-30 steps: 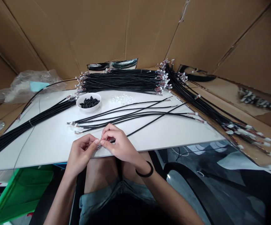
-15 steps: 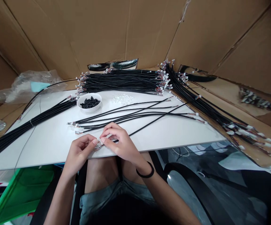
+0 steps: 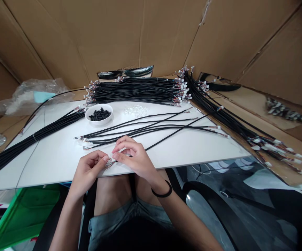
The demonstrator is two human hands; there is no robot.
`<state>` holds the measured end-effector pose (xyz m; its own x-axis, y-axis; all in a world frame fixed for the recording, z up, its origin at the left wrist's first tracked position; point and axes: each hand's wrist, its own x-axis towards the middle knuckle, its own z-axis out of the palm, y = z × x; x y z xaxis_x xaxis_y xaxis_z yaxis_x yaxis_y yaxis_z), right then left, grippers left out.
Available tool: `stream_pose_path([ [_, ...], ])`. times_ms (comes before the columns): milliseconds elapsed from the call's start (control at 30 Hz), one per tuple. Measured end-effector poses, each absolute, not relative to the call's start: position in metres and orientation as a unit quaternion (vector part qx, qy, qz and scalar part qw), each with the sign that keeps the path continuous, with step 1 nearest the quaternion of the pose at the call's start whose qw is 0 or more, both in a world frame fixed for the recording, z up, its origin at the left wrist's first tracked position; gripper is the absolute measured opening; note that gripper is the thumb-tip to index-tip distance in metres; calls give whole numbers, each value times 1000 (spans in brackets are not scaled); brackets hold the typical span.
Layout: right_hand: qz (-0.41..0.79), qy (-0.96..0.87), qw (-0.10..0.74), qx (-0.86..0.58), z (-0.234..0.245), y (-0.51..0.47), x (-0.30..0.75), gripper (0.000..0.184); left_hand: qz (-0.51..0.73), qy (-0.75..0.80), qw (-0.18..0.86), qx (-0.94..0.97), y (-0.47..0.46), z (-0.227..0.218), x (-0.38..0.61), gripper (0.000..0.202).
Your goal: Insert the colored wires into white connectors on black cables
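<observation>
Fingers point(image 3: 101, 163) of L hand point(image 3: 88, 170) pinch thin wires point(image 3: 110, 164) near front edge of table point(image 3: 48, 164), R hand's point(image 3: 135, 157) just beside, grip too small to tell, w/ blk cables point(image 3: 171, 127) & bowl point(image 3: 100, 122) beyond.

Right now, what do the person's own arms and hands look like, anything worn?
Left hand and right hand: no gloves. Forearms bare, no sleeves in view. A plain, rounded black band circles the right wrist; nothing visible on the left wrist.
</observation>
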<state>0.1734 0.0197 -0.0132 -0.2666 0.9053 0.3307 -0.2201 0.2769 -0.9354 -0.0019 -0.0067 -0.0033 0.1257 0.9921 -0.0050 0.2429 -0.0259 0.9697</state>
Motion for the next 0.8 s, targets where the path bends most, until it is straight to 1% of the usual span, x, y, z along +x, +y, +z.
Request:
stream_pose_path([
  [267, 515, -606, 534, -287, -17, 21, 172, 25, 405, 519, 468, 589, -8, -3, -3, 28],
  [400, 492, -621, 533, -298, -16, 20, 172, 15, 412, 514, 470, 588, -8, -2, -3, 28],
  [533, 462, -656, 508, -313, -11, 15, 172, 5, 422, 504, 487, 575, -7, -2, -4, 29],
  [633, 434, -680, 496, -320, -8, 11, 171, 7, 427, 497, 502, 565, -7, -2, -5, 30],
  [800, 392, -703, 504, -315, -8, 9, 169, 10, 434, 490, 513, 556, -6, -4, -6, 30],
])
